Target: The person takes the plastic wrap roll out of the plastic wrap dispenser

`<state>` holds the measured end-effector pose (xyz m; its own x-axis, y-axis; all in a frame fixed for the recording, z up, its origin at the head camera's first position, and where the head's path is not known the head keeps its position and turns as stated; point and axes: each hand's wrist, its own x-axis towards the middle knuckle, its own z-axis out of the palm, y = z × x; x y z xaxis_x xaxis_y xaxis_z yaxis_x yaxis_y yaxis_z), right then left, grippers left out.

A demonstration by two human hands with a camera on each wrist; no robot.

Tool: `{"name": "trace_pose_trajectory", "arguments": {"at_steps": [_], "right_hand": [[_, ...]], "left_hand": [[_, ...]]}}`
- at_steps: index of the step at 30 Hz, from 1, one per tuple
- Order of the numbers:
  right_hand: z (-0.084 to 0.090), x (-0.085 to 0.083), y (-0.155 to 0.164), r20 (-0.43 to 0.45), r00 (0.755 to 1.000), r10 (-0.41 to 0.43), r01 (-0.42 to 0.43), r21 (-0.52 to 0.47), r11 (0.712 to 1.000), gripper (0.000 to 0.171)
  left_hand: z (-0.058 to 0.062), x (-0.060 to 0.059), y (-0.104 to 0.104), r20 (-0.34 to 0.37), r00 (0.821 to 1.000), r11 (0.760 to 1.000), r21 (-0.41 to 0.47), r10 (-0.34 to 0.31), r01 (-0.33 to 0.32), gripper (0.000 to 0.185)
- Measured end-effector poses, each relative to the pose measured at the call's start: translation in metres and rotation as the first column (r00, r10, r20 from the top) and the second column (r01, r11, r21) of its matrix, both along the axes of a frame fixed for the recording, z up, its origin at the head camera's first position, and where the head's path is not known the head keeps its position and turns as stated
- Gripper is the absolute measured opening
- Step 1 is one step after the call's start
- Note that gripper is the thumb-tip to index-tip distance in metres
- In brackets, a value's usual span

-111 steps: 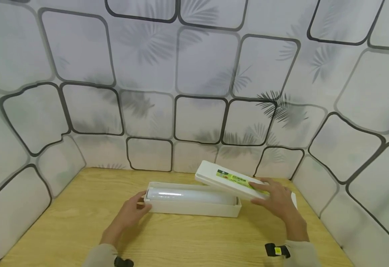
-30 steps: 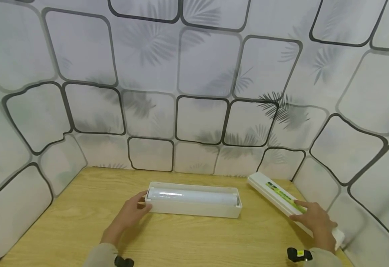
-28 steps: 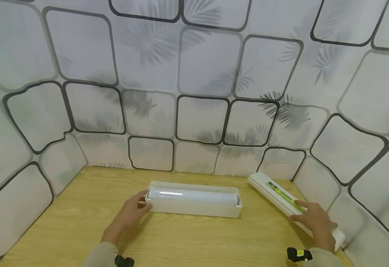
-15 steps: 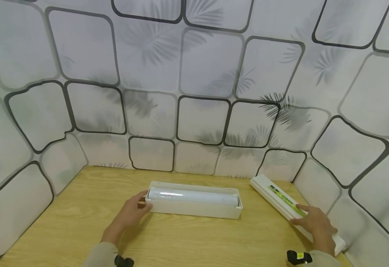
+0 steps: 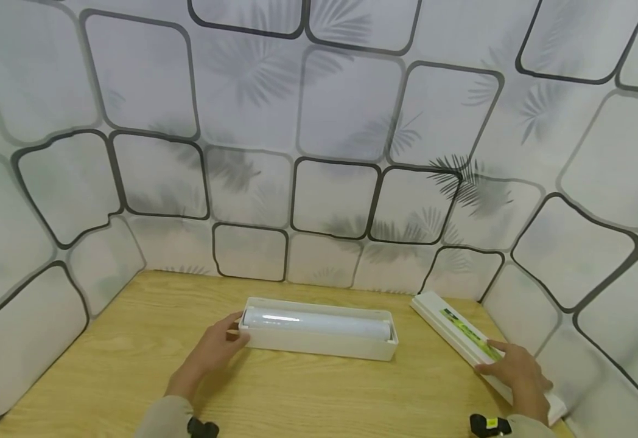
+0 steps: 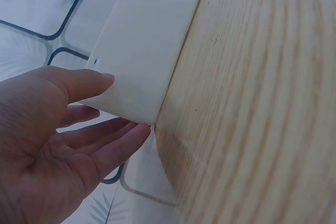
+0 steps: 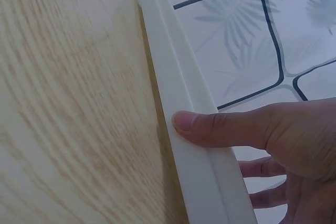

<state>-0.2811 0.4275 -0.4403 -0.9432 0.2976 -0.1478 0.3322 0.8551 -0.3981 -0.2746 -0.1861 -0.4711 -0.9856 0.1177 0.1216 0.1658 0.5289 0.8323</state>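
Note:
A long white box [image 5: 319, 345] stands on the table, its open top showing a shiny roll of cling film [image 5: 319, 323]. My left hand [image 5: 215, 350] holds the box's left end. In the left wrist view, the thumb lies on the front wall of the box [image 6: 147, 35] and the fingers reach round the end. To the right, my right hand [image 5: 518, 369] grips the white lid [image 5: 446, 321], which has a green label and lies at a slant. The right wrist view has the thumb on one side of the lid [image 7: 173, 72], with fingers behind it.
The wood-grain table [image 5: 297, 395] runs back to a patterned curtain [image 5: 253, 194] that encloses it at the back and both sides. The lid's near end lies close to the right-hand curtain [image 5: 604, 359].
Earlier, the lid was held raised over the box's right end; my right hand has brought it rightward and down to the table's right side. My left hand has stayed on the box.

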Motion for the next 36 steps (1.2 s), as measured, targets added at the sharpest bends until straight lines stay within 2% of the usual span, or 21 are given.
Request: {"name": "trace_pose_trajectory", "arguments": {"at_steps": [11,23,31,36], "right_hand": [[-0.0070,-0.0006,0.0001,-0.006,1.000,-0.009,0.009,0.011,1.000,0.110],[-0.0085,-0.0030,0.0036,0.018,1.000,-0.015,0.015,0.014,1.000,0.116],[-0.0085,-0.0025,0.0030,0.062,0.994,-0.085,0.085,0.008,0.996,0.111],[-0.0063,-0.0007,0.0010,0.061,0.995,-0.074,0.074,0.015,0.997,0.109]], "left_hand": [[-0.0035,0.0032,-0.0006,-0.018,1.000,1.000,0.006,-0.013,0.013,0.053],[0.0003,0.0042,0.0019,-0.022,1.000,1.000,0.013,-0.012,0.013,0.053],[-0.0028,0.0033,0.0021,-0.010,1.000,1.000,-0.003,-0.002,0.002,0.054],[-0.0037,0.0019,0.0020,-0.008,1.000,1.000,-0.005,0.004,-0.004,0.054]]}}
